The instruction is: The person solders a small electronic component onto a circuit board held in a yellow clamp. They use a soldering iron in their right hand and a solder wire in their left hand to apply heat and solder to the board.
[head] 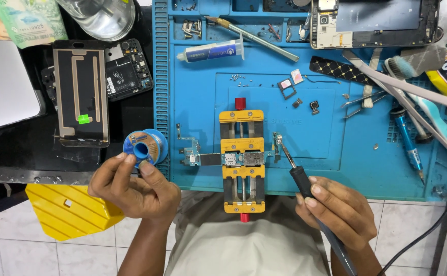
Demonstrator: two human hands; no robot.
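Right hand point(338, 207) closed around a black-handled soldering iron point(300, 179), tip resting at the right end of a small circuit board point(236, 159) clamped in a yellow and black holder point(241, 158) on the blue work mat point(325, 168). Left hand point(134, 186) curled, fingertips pinched near a blue solder spool point(144, 146) at the mat's left edge. White syringe tube point(210, 52) lies well above the holder. Phone back panel point(80, 92) left of the mat.
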